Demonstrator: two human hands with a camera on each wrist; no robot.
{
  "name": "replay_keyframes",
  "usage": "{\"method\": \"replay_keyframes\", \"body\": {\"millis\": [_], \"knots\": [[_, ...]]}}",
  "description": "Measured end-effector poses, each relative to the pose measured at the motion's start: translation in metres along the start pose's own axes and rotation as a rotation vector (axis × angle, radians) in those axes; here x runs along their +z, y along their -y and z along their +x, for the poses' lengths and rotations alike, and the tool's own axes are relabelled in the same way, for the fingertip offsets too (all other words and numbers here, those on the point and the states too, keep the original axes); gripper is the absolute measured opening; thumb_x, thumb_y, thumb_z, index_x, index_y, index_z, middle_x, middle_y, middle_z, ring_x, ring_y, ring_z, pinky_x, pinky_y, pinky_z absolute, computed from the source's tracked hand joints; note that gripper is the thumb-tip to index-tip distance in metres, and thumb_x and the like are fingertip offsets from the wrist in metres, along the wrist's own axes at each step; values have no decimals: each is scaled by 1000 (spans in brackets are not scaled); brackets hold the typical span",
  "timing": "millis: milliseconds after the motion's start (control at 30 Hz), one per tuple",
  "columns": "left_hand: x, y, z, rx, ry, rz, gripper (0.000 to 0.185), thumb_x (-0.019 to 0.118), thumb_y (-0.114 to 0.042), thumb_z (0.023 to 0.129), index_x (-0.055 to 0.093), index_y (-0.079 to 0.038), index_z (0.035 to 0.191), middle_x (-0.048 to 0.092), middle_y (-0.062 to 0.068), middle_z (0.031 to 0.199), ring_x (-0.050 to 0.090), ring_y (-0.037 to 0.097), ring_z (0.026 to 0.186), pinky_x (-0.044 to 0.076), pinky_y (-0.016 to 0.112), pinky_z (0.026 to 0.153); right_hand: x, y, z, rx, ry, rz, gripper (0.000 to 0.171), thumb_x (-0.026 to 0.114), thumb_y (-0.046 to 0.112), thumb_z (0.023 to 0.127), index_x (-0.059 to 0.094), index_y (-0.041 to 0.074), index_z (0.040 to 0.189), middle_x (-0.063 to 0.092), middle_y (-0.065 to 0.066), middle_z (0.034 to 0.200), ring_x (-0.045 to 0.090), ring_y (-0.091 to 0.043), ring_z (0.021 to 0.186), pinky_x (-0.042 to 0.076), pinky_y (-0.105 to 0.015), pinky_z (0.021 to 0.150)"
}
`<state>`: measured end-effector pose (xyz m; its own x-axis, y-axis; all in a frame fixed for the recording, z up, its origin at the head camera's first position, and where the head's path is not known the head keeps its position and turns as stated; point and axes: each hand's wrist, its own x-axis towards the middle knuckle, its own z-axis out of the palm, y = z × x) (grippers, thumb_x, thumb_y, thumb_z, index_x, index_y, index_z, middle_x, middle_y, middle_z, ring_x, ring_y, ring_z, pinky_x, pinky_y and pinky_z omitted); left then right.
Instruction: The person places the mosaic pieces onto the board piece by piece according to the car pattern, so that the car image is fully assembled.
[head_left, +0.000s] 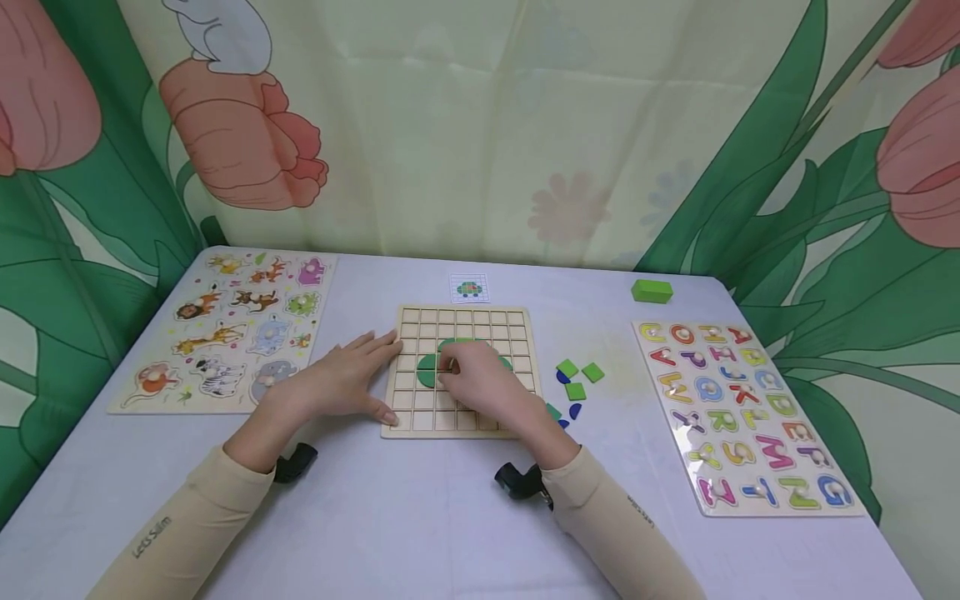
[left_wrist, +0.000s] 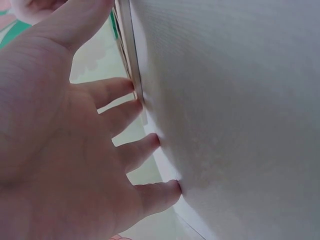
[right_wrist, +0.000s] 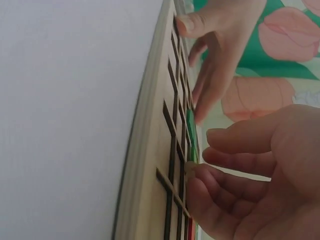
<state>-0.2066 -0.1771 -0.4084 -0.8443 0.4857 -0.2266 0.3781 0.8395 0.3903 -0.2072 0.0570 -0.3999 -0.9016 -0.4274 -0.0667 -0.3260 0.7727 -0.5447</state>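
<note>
A wooden grid board (head_left: 465, 423) lies in the middle of the table, with green pieces (head_left: 427, 372) set in its squares. Along the board's left edge my left hand (head_left: 330, 379) rests with spread fingers, its thumb near the lower left corner. Over the middle of the board is my right hand (head_left: 483, 379), fingers bent and fingertips touching the surface beside a green piece (right_wrist: 191, 127). A gap shows between its thumb and fingers, and no piece is visible in it. A red piece (right_wrist: 191, 229) shows in the right wrist view. The right hand hides several squares.
Loose green squares (head_left: 575, 392) and blue rounded pieces (head_left: 575, 411) lie right of the board. Behind it is a small picture card (head_left: 469, 288). An animal puzzle (head_left: 168, 350) stands left, a letter puzzle (head_left: 750, 417) right, and a green block (head_left: 652, 291) at the back right.
</note>
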Motion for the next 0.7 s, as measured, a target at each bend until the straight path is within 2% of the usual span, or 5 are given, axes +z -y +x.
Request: {"method": "replay_keyframes", "body": {"millis": [233,533,700], "knots": [[0,2,0,-12,7,-5,117,82,-63,66,28,-12,157,17,8,168,14,43,153,17,74,114,-10,-10,-7,21,-6,-6,10,64,13,92,73,13,98,67,1,86,58,-16,74,49,-26,65],[2,5,2,-3,1,6,119,81,-66,65,28,-13,158,17,7,168,15,43,153,19,75,114,-29,-22,-16,65,-29,-25,13,66,16,92,74,14,102,64,1,81,55,-17,71,45,-27,61],[2,4,2,0,3,4,118,81,-65,65,28,-13,158,17,6,168,15,42,153,19,74,114,-43,-40,-25,101,-25,-16,15,65,15,92,73,13,105,63,-1,81,54,-18,73,44,-28,62]]}}
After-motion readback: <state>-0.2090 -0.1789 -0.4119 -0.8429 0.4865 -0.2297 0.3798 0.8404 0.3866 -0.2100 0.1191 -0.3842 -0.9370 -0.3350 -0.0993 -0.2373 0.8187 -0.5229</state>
